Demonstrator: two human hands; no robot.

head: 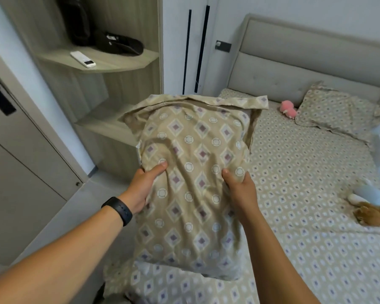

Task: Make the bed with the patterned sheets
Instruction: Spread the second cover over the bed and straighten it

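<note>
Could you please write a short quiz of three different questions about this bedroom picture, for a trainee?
1. True or false: both hands grip the held pillow.
2. Which toy lies beside the pillow at the headboard? A) pink plush toy B) green ball C) red car
3. Fill in: the white remote control lies on a ____.

Key
1. True: the left hand and the right hand each pinch the fabric, thumbs on top.
2. A: the pink plush toy lies on the patterned sheet, just left of that pillow.
3. Shelf: the wooden shelf, near a dark bag.
</note>
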